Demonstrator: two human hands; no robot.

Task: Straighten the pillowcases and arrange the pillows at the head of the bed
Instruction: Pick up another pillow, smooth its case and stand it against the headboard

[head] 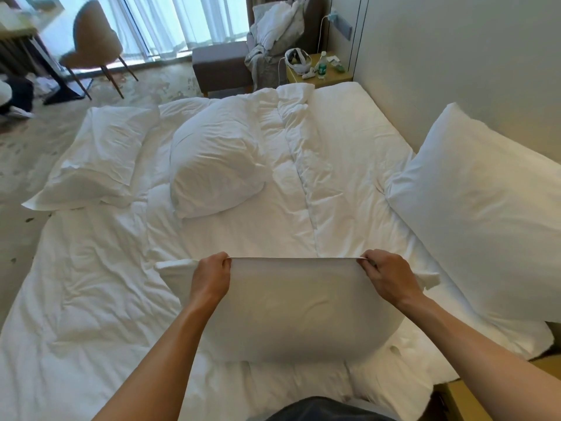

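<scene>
The left hand [209, 276] and the right hand [388, 278] each pinch the top edge of the held pillow [291, 308], with fingers [226, 262] curled over the stretched pillowcase hem. This pillow stands upright on the bed [100, 323] near its near edge. A second pillow [212, 159] lies at the middle of the bed. A third pillow [94, 159] overhangs the left edge. A fourth pillow [479, 214] leans against the wall [455, 56] at the right edge. A rumpled duvet [303, 165] covers the bed. A nightstand [334, 75] stands beyond the far edge.
</scene>
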